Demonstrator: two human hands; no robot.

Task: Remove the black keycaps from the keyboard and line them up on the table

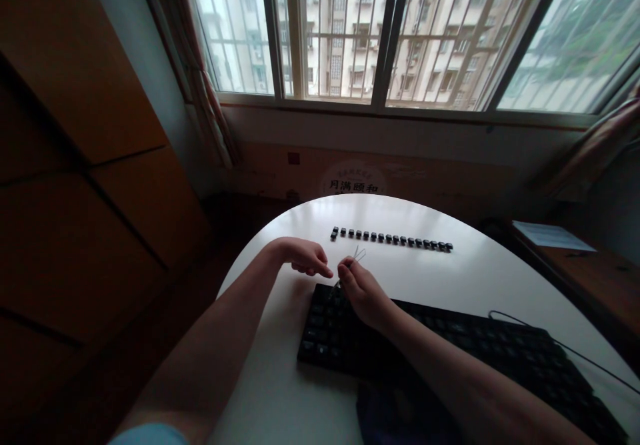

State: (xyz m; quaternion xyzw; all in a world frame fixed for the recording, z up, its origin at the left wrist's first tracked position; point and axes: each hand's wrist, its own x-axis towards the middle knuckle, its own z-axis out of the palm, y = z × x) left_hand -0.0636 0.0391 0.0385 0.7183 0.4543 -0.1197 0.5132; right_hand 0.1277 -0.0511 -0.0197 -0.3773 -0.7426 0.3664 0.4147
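A black keyboard lies on a round white table. Over the keyboard's far left corner, my right hand is closed on a thin wire keycap puller, whose loop sticks up above the fingers. My left hand hovers just left of it with curled fingers, the fingertips nearly touching the right hand; whether it holds anything is hidden. A row of several removed black keycaps is lined up on the table beyond the hands.
The keyboard cable runs off to the right. A wooden cabinet stands at the left. Behind the table are a barred window, curtains and a cardboard box. A side desk with a paper is at the right.
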